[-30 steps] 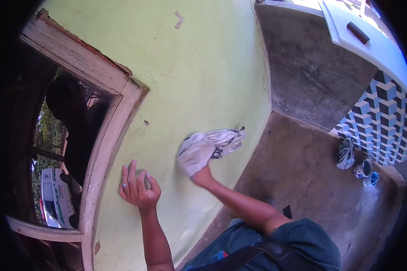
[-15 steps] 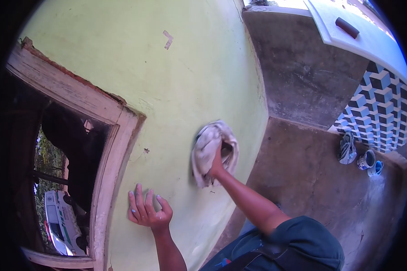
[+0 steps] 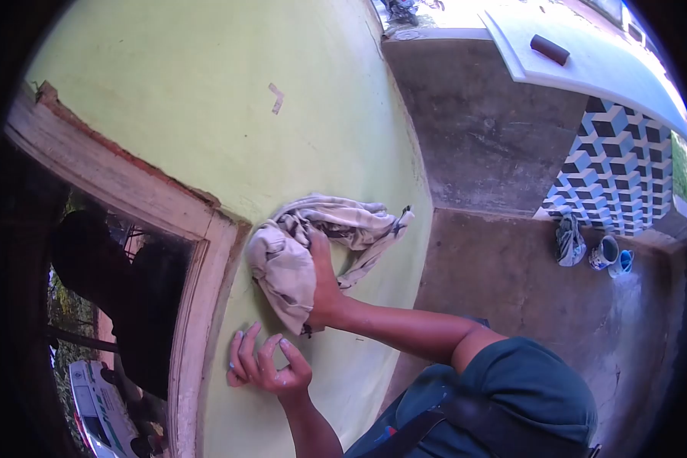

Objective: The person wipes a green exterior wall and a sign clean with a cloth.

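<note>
A crumpled whitish rag (image 3: 286, 267) with dark marks is pressed to the pale green wall (image 3: 320, 130) by my right hand (image 3: 322, 278). One loose end of the cloth trails to the right across the plaster. Below the rag, my left hand (image 3: 271, 362) is close against the wall, fingers apart and bent, holding nothing. White specks show on its skin. To the left of both hands runs the worn wooden window frame (image 3: 195, 305), its paint faded and its upper edge broken.
Dark glass (image 3: 122, 290) in the window reflects a white vehicle (image 3: 103, 408). At right, a grey low wall meets the concrete floor (image 3: 496, 267). A bag (image 3: 569, 240) and two small buckets (image 3: 604, 253) stand by a cube-patterned panel (image 3: 611, 168). A dark cylinder (image 3: 549, 49) lies on the white ledge (image 3: 588, 72).
My right hand has swept the rag left toward the window frame, and the cloth's end now trails behind it. My left hand has shifted slightly right and down, its fingers more curled.
</note>
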`<state>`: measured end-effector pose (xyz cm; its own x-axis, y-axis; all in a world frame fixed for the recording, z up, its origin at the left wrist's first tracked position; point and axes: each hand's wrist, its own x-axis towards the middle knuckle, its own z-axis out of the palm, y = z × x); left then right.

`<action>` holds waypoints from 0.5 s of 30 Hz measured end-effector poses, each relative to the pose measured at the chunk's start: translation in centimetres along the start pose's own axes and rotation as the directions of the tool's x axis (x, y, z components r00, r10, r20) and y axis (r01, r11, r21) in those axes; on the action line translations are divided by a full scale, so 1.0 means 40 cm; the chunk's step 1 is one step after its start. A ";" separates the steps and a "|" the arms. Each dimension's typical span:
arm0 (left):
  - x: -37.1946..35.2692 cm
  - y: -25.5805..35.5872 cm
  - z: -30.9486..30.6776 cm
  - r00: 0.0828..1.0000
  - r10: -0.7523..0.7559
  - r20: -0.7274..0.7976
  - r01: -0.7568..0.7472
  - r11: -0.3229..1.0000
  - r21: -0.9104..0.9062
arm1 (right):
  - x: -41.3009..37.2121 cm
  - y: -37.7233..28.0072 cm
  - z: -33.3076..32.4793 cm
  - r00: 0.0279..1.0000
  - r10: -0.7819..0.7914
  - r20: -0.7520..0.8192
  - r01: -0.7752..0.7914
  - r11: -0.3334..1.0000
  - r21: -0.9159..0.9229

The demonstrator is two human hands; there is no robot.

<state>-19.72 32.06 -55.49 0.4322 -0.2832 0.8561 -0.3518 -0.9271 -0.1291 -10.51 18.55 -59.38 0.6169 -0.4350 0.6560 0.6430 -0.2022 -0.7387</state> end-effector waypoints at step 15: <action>0.151 0.210 0.296 0.930 0.173 0.324 -0.175 0.984 -0.024 | 0.101 0.606 -0.074 0.991 0.122 -0.048 -0.129 0.972 -0.195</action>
<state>-10.24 19.66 -57.32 0.6101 -0.5034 0.6119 -0.4419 -0.8571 -0.2646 6.22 9.28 -75.10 0.6685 -0.4977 0.5526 0.4566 -0.3119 -0.8332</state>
